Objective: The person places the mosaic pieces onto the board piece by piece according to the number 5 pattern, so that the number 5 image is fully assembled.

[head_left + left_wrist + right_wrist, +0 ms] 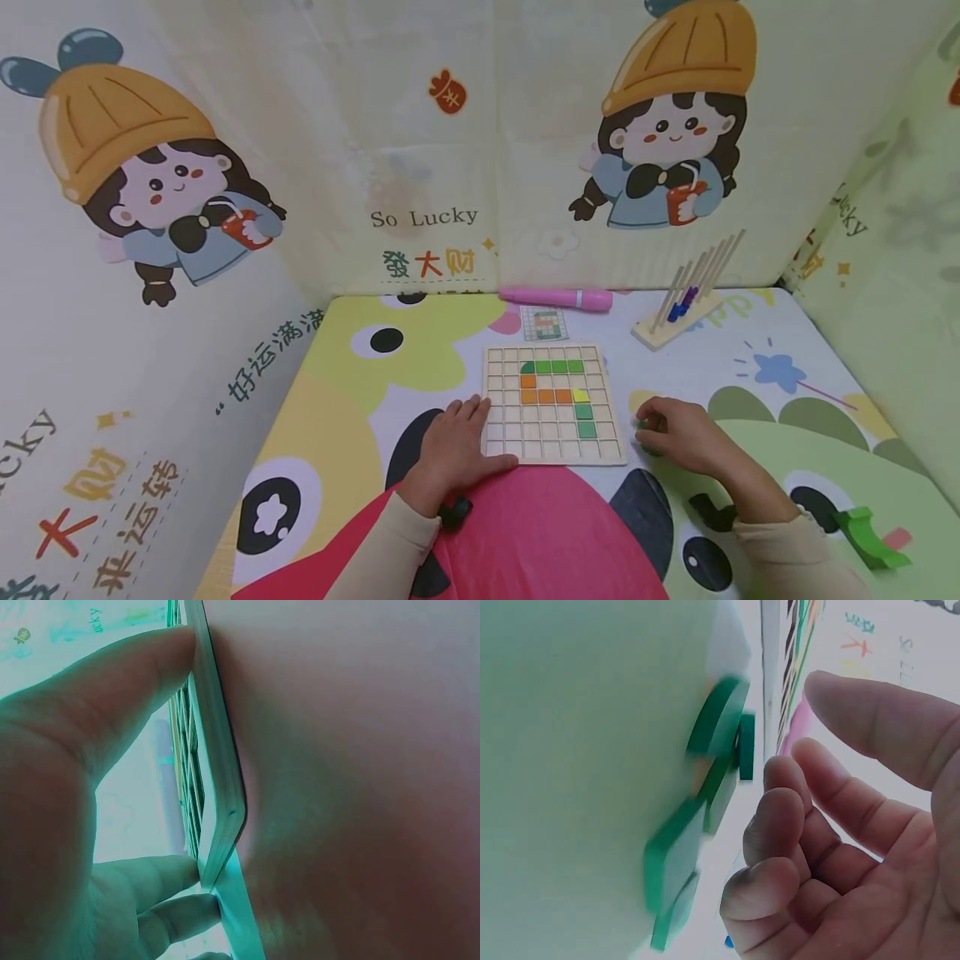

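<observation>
A wooden grid board [510, 429] lies in front of me, with green squares [555, 367], orange squares [547, 396], a yellow piece [581, 395] and teal squares [585, 412] set in its cells. At its near left corner rests my left hand [456, 446], the thumb along the front edge and the fingers against the left side. My right hand [682, 429] hovers just right of the board, fingers loosely bent, with a gap between thumb and fingertips. Several loose green pieces [676, 855] lie beside those fingers in the right wrist view, mostly hidden under the hand in the head view.
Behind the board lie a small pattern card [545, 324] and a pink pen-shaped stick [557, 298]. A wooden peg stand [675, 321] with blue and purple beads is at the back right. A green curled strip [873, 542] lies near right. Printed cloth walls [420, 150] enclose the table.
</observation>
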Motion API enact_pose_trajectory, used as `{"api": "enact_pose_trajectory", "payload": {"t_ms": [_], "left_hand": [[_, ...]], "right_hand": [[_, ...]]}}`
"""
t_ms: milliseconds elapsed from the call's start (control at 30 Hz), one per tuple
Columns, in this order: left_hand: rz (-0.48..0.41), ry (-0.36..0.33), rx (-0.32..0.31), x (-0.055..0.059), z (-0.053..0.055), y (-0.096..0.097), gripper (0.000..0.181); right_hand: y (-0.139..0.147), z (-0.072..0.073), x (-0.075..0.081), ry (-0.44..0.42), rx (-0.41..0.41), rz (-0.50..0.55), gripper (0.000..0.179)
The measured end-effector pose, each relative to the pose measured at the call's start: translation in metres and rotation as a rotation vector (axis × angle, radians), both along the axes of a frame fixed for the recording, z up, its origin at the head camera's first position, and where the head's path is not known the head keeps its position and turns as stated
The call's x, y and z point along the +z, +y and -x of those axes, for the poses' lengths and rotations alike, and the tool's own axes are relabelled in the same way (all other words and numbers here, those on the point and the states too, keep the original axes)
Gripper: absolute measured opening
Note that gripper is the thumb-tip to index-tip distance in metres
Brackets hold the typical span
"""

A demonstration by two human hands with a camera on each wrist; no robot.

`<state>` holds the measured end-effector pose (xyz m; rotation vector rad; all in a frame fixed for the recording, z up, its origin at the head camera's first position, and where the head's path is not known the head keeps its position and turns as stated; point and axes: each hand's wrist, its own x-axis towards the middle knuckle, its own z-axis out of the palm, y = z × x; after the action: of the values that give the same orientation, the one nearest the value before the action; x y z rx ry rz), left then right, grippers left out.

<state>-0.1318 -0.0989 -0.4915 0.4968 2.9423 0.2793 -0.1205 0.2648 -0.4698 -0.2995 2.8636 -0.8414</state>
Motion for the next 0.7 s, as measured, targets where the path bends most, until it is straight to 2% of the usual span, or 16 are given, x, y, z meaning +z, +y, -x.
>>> {"api": "enact_pose_trajectory", "payload": {"t_ms": [267, 567, 700], "left_hand": [[-0.015, -0.002, 0.005, 0.003, 0.001, 0.000, 0.104], [-0.026, -0.011, 0.008, 0.003, -0.001, 0.001, 0.104], [-0.016, -0.005, 0.005, 0.003, -0.001, 0.002, 0.104]], "right_hand": [[0.011, 0.002, 0.001, 0.014, -0.004, -0.038, 0.026], [0.000, 0.002, -0.007, 0.026, -0.041, -0.124, 0.017], [-0.006, 0.004, -0.007, 0.026, -0.053, -0.112, 0.012]]}}
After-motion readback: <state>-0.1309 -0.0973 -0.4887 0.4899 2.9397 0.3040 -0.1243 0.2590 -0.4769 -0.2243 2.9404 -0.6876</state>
